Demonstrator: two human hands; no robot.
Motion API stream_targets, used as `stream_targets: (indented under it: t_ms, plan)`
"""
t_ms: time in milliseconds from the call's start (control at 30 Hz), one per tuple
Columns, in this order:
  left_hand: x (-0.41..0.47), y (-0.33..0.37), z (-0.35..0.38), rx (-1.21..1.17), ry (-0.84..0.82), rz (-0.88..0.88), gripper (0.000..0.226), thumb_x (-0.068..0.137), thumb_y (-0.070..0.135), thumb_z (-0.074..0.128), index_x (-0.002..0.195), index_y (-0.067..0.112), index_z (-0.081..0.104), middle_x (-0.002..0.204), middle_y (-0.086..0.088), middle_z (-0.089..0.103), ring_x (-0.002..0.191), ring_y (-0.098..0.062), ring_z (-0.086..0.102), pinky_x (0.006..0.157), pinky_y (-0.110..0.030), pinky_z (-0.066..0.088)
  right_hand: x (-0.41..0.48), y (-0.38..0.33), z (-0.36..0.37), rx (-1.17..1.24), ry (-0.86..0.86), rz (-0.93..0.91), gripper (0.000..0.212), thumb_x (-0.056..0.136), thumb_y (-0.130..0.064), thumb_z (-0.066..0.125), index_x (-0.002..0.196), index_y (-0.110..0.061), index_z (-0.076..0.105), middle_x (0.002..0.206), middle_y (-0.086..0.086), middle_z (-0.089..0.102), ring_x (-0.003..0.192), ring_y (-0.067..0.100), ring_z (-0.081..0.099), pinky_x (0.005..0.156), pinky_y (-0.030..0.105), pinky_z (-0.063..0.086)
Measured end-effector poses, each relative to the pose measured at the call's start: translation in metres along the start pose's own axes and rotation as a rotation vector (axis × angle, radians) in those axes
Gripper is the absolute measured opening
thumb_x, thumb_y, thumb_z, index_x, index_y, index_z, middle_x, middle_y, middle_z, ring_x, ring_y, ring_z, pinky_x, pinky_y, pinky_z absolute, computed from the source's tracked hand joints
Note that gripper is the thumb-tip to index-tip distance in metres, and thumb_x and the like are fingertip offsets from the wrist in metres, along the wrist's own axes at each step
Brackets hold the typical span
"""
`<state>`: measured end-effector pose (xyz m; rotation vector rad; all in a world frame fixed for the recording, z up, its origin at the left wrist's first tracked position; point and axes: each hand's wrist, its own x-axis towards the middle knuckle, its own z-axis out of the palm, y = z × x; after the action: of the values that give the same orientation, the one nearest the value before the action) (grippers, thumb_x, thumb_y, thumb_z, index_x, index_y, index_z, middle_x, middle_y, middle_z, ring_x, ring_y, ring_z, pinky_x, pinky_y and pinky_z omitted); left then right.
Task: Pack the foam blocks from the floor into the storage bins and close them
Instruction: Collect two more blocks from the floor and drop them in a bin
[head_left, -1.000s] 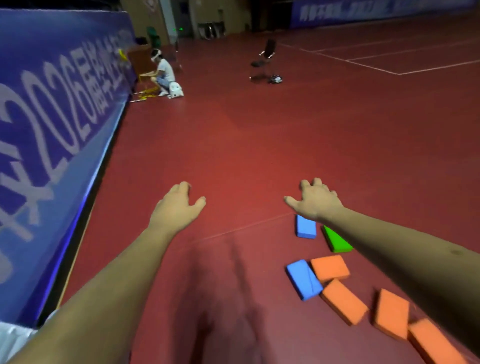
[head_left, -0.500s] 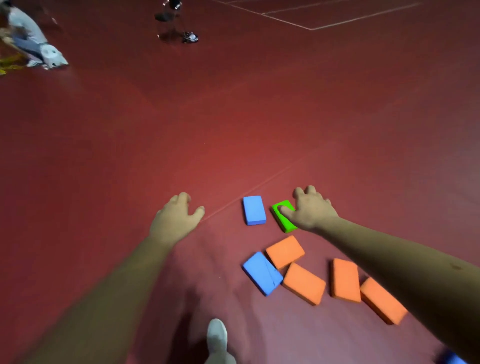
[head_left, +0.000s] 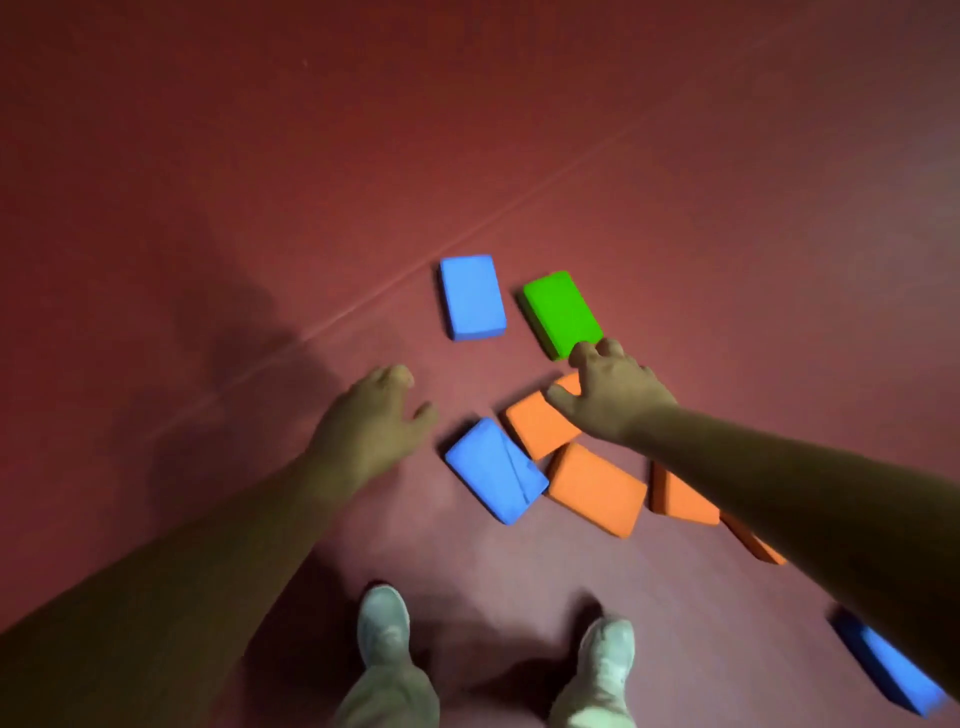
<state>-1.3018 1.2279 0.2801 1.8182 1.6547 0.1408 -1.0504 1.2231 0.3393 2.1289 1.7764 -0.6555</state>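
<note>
Since the earlier frame, the view has tipped downward, bringing both shoes into view, and the right hand now covers less of the green block.

1. Right hand: fingers spread and loosely bent, gripping nothing. The fingertips overlap the near short end of the green block; whether they touch it cannot be told. The thumb lies over the first orange block, at 8 o'clock from the hand.
2. Left hand: fingers relaxed and apart, holding nothing, above bare floor at 9 o'clock from the right hand.
3. Foam blocks, all lying flat on the floor:
   - Green block: 11 o'clock from the right hand.
   - Far blue block: 9 o'clock from the green block, apart from it.
   - Near blue block: 4 o'clock from the left hand, its end against the second orange block.
   - Second orange block: 6 o'clock from the right hand, just beside the first.
   - Third orange block and fourth orange block: partly hidden under the right forearm.
   - Corner blue block: 4 o'clock from the group, well apart.
4. Left shoe and right shoe: 6 o'clock from the hands.
5. Pale seam: crosses the floor diagonally, passing the far blue block.
</note>
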Motion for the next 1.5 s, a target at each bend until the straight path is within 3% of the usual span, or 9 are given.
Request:
stream_targets:
  t_ms: [433,600,733,833,967,1100,1233,1367,1500]
  plan:
    - [0.082,-0.152,0.356,0.089,-0.248,-0.19,0.042,0.088,0.039,0.061,0.115,0.007,0.054,0.124,-0.016,0.057,0.114,-0.036,0.055,0.094,-0.043,0.045,0.199,0.077,0.376,0.161,-0.216,-0.024,0.054,0.09,-0.037,0.059,0.129,-0.003,0.043,0.126,0.018,0.049,0.116,0.036,0.051,0.097,0.039,0.042]
    - [0.114,-0.17,0.43,-0.212,-0.244,-0.483,0.078,0.082,0.049,0.063,0.143,0.007,0.039,0.148,-0.016,0.044,0.135,-0.028,0.043,0.108,-0.031,0.033,0.242,0.097,0.437,0.24,-0.254,0.022,0.051,0.092,-0.034,0.06,0.128,-0.002,0.045,0.124,0.02,0.057,0.115,0.033,0.053,0.078,0.028,0.033]
    - [0.142,-0.16,0.462,-0.619,-0.173,-0.663,0.083,0.087,0.036,0.068,0.154,0.02,0.02,0.152,-0.003,0.036,0.132,-0.025,0.044,0.098,-0.038,0.048,0.265,0.095,0.458,0.275,-0.335,0.073,0.062,0.085,-0.047,0.065,0.13,-0.009,0.048,0.128,0.012,0.057,0.119,0.034,0.052,0.095,0.034,0.041]
    - [0.153,-0.148,0.463,-0.911,-0.1,-0.826,0.101,0.076,0.044,0.076,0.155,0.036,0.012,0.154,0.004,0.03,0.126,-0.023,0.049,0.073,-0.041,0.057,0.27,0.095,0.457,0.439,-0.356,0.122,0.08,0.054,-0.06,0.069,0.124,-0.024,0.054,0.125,0.008,0.057,0.112,0.031,0.056,0.096,0.043,0.049]
    - [0.146,-0.152,0.448,-0.634,-0.048,-0.667,0.114,0.044,0.07,0.083,0.142,0.049,0.03,0.149,0.001,0.036,0.122,-0.021,0.052,0.077,-0.047,0.059,0.256,0.108,0.436,0.727,-0.373,0.068,0.052,0.069,-0.021,0.077,0.115,-0.018,0.052,0.107,0.005,0.062,0.092,0.022,0.06,0.077,0.039,0.052]
    - [0.137,-0.141,0.406,-0.287,-0.086,-0.468,0.099,0.033,0.069,0.085,0.108,0.016,0.046,0.115,-0.009,0.05,0.099,-0.021,0.053,0.086,-0.03,0.046,0.243,0.121,0.41,0.797,-0.4,-0.007,0.039,0.08,0.002,0.07,0.113,-0.01,0.053,0.089,0.005,0.054,0.076,0.019,0.051,0.064,0.034,0.045]
    - [0.137,-0.128,0.377,-0.307,0.014,-0.462,0.086,0.053,0.037,0.094,0.113,0.011,0.038,0.107,-0.003,0.051,0.092,-0.018,0.053,0.072,-0.012,0.037,0.25,0.118,0.382,0.78,-0.384,-0.06,0.022,0.093,-0.008,0.06,0.114,-0.014,0.056,0.087,-0.005,0.057,0.062,0.002,0.053,0.058,0.017,0.044]
    - [0.14,-0.116,0.363,-0.251,0.259,-0.394,0.099,0.048,0.063,0.079,0.125,0.01,0.047,0.122,-0.013,0.059,0.111,-0.03,0.06,0.095,-0.041,0.049,0.269,0.131,0.361,0.628,-0.224,0.082,0.033,0.094,-0.028,0.057,0.122,-0.011,0.053,0.103,0.006,0.062,0.077,0.02,0.058,0.065,0.029,0.045]
    - [0.142,-0.086,0.374,-0.085,0.303,-0.414,0.086,0.056,0.05,0.087,0.113,0.001,0.045,0.113,-0.024,0.057,0.102,-0.042,0.06,0.083,-0.047,0.049,0.29,0.164,0.361,0.383,-0.176,0.205,0.048,0.091,-0.037,0.059,0.127,-0.008,0.046,0.128,0.015,0.043,0.106,0.036,0.056,0.074,0.034,0.041]
